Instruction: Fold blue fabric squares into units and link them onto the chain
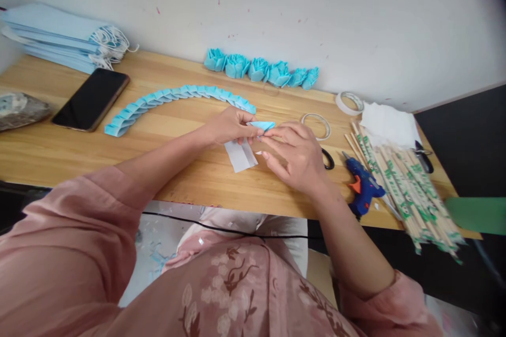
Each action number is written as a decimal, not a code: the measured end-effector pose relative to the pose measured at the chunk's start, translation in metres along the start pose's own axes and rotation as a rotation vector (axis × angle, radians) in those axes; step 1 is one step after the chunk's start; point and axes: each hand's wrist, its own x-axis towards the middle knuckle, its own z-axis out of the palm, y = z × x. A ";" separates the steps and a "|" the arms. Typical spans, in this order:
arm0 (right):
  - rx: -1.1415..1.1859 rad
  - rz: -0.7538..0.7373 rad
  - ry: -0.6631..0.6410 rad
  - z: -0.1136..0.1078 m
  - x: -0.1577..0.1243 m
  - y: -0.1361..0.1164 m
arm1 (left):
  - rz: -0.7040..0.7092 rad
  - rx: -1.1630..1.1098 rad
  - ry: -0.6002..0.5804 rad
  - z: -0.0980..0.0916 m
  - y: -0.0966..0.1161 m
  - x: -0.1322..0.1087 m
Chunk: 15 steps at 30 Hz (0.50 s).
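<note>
- Across the person's lap, a black cable runs below the table edge; a knee catching it could tug whatever it feeds, though its ends cannot be traced.
- At front right, a blue glue gun lies on the wooden table, just beside the right forearm. Whether it is hot cannot be told; if so, an arm drifting against the nozzle could be burned.
- Beside it, wrapped chopsticks jut past the edge, where a swinging elbow could scatter them.
- Under the left hand, a white sheet hangs or lies, which is unclear; a careless wrist could crumple it.
- Above the tabletop, the left hand pinches a folded blue piece between thumb and fingers. Fingertips of the right hand meet its other end; whether they grip cannot be told. A slackened pinch could let the fold spring open, and uneven pressure could skew its crease.
- Beyond the left hand curves an arc of folded blue pieces, which a forward-sliding forearm could knock out of line.
- Along the wall stands a row of blue flowers; an overlong reach could crush petals.
</note>
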 end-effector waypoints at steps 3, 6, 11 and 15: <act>-0.002 0.006 -0.007 -0.001 0.001 -0.001 | 0.002 -0.011 -0.001 0.001 -0.001 0.000; 0.039 0.034 -0.031 -0.002 0.001 -0.002 | -0.016 -0.020 0.017 0.003 0.000 0.000; 0.271 0.215 0.101 -0.007 -0.004 0.000 | -0.044 -0.070 0.061 0.006 0.001 0.001; 0.584 0.488 0.193 -0.004 -0.012 0.004 | -0.021 -0.079 0.067 0.006 -0.004 0.004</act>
